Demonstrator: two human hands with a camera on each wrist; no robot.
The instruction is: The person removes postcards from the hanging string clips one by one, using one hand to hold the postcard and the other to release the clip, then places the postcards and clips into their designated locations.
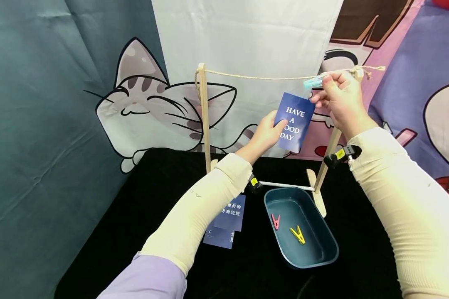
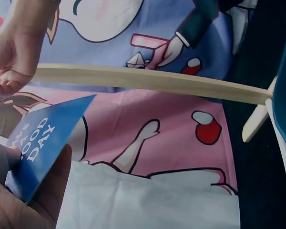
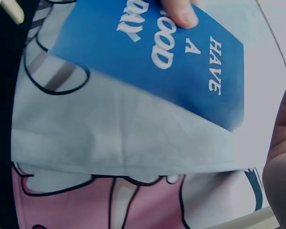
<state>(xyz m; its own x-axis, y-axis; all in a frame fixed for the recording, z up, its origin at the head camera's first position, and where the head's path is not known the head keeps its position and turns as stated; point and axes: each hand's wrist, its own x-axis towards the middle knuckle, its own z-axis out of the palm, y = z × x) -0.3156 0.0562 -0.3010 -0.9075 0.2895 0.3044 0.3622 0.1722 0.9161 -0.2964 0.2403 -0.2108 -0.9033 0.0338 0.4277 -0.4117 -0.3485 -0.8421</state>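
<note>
A blue card [image 1: 294, 120] lettered "HAVE A GOOD DAY" is pinched in my left hand [image 1: 266, 133], thumb over its printed face. It tilts just below the twine [image 1: 254, 77] strung between two wooden posts. Up at the twine's right part, my right hand [image 1: 340, 97] holds a light-blue clothespin [image 1: 313, 83] between thumb and finger. The clothespin lies along the twine; whether it bites on it I cannot tell. The card's upper right corner is close to the right hand's lower fingers. In the right wrist view the left thumb [image 3: 181, 12] presses the card [image 3: 200, 71].
A dark teal tray [image 1: 318, 249] on the black cloth holds a pink clothespin [image 1: 275, 221] and a yellow clothespin [image 1: 297, 235]. Left of it lie blue cards [image 1: 230, 214], partly under my left sleeve. The left post [image 1: 205, 120] and right post [image 1: 328, 153] stand before a cartoon curtain.
</note>
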